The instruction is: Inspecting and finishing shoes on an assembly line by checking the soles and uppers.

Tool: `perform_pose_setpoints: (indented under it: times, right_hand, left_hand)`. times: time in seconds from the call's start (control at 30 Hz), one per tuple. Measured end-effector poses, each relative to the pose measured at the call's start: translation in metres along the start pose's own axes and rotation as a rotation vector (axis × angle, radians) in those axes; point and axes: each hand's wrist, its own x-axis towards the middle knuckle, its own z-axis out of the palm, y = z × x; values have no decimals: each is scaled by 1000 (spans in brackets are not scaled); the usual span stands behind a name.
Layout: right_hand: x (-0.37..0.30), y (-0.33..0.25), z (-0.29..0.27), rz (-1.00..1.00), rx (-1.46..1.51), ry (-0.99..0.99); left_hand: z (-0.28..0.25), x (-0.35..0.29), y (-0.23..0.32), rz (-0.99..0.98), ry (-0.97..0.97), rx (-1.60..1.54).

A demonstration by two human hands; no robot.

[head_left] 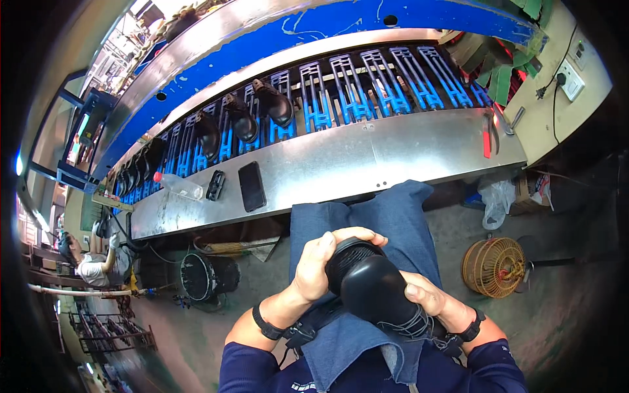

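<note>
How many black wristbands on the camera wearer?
2 visible: one wristband at the wrist of the left hand, another wristband at the wrist of the right hand. Sleeves could hide more.

A black lace-up shoe (374, 289) is held aslant, its broad, rounded toe pointing up and to the left and its laced part running back toward the lower right. The toe is plain, smooth and slightly glossy, with a soft pale sheen. Thin dark laces (413, 325) lie in loose loops over the upper, beside the right hand (429, 296), which grips the shoe's side. Just behind the toe, partly covered by it, is a black ribbed piece (347, 261) with a rounded outline, clasped by the left hand (320, 263); whether it is a second shoe's sole cannot be told
</note>
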Motion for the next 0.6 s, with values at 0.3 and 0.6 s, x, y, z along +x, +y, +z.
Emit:
perform_pose_setpoints:
  times: [0.3, 0.6]
  right_hand:
    - [2, 11, 4, 12, -156, 87]
    - [2, 16, 1, 21, -182, 101]
  left_hand:
    - [4, -14, 6, 32, 16, 50]
    - [6, -15, 4, 51, 65, 87]
